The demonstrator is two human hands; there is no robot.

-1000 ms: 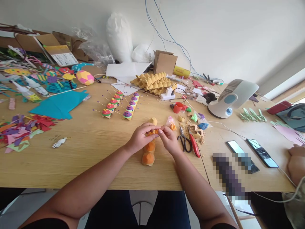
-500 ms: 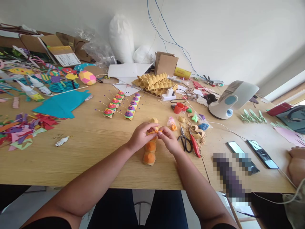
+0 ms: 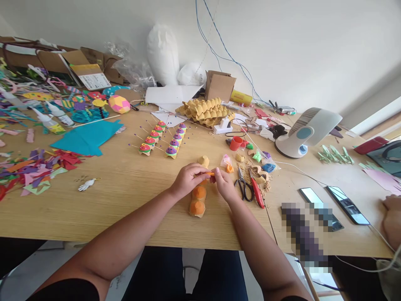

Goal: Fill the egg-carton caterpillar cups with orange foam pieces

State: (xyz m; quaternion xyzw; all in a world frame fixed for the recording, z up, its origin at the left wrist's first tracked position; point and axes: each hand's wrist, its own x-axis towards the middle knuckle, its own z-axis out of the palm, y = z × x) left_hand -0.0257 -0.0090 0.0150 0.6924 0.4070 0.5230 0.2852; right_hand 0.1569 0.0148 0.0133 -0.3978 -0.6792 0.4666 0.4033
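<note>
Between my left hand [image 3: 189, 180] and my right hand [image 3: 224, 184] is a small piece of orange modelling clay [image 3: 210, 174], pinched by the fingers of both. Directly beneath lies a strip of egg carton cups [image 3: 197, 207] running away from me. Its two nearest cups wear orange clay caps, and the far cup [image 3: 203, 161] is bare. My hands cover part of the middle. To the right of my right hand rest black-handled scissors [image 3: 243, 190] and a red-handled cutter [image 3: 257, 194]. A bag of orange clay [image 3: 228, 165] sits just beyond them.
Two finished carton caterpillars [image 3: 150, 140] with pins stand beyond my left hand. Behind are stacked egg trays [image 3: 205, 109] and a red cup [image 3: 235, 143]. A white fan [image 3: 305, 133] and phones [image 3: 347, 205] are right; paper scraps [image 3: 37, 171] left. Another person's hand [image 3: 391, 209] rests far right.
My hands have shifted slightly around the orange clay, and more of the carton's far end shows. The whole view has shifted a little to the side.
</note>
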